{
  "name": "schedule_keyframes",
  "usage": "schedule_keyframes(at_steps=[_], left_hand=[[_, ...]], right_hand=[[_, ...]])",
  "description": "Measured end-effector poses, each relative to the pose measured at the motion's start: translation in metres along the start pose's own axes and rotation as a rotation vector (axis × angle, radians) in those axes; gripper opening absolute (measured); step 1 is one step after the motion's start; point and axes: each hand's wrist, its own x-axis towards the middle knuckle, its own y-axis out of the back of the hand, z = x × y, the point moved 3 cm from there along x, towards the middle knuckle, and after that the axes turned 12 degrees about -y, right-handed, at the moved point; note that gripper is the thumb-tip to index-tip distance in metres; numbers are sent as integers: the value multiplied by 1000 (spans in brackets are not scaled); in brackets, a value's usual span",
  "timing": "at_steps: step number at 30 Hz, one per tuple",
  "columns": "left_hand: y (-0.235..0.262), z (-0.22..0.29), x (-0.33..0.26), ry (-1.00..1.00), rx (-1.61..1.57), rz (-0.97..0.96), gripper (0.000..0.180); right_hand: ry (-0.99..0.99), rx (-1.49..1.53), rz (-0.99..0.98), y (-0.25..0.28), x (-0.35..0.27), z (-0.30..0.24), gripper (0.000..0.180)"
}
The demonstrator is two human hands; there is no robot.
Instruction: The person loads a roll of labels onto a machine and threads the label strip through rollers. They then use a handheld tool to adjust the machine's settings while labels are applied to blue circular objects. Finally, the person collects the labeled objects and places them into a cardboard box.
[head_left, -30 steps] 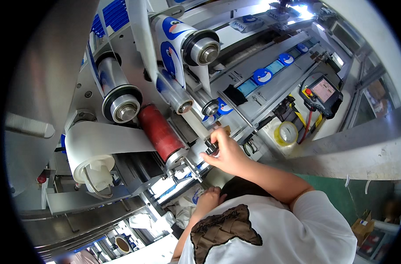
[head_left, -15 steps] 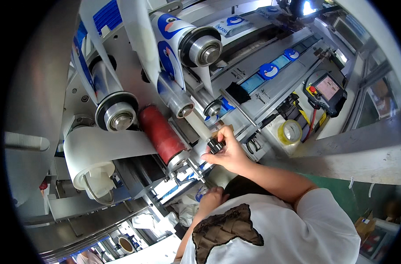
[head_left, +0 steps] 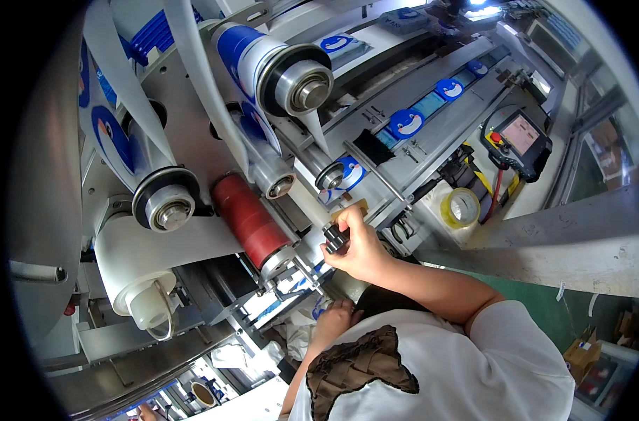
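My right hand (head_left: 361, 249) is closed round a black fluted knob (head_left: 335, 239), thumb on the near side and fingers curled over the far side. The knob sits at the near end of a pale roller (head_left: 311, 200). Just left of it is a red roller (head_left: 253, 221) with a metal end. My left hand (head_left: 335, 321) is low in front of my body, beside crumpled white plastic (head_left: 298, 337). Its fingers are bent and partly hidden, so I cannot see whether it holds anything.
Printed film (head_left: 245, 52) runs over several metal-ended rollers at upper left. A white film roll (head_left: 133, 266) hangs below. Blue round pieces (head_left: 406, 124) lie along a conveyor at upper right. Nearby are a control panel (head_left: 521, 137) and a yellow tape roll (head_left: 461, 208).
The blue round pieces have moved along the conveyor towards the rollers. My right hand, still on the knob, has shifted its finger position slightly. The view has tilted a little.
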Motion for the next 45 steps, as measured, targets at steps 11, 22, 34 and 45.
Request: schedule_keyframes(at_steps=[11,22,34,45], left_hand=[[7,5,0,17,-13,-37,31],[3,3,0,33,1,-48,33],[3,2,0,23,-7,-41,33],[2,3,-1,40,3,-86,32]], right_hand=[[-250,739,-273,-5,-3,3,42],[-240,735,-194,-15,1,6,37],[-199,666,-191,-16,3,13,36],[-215,709,-236,-12,2,5,37]])
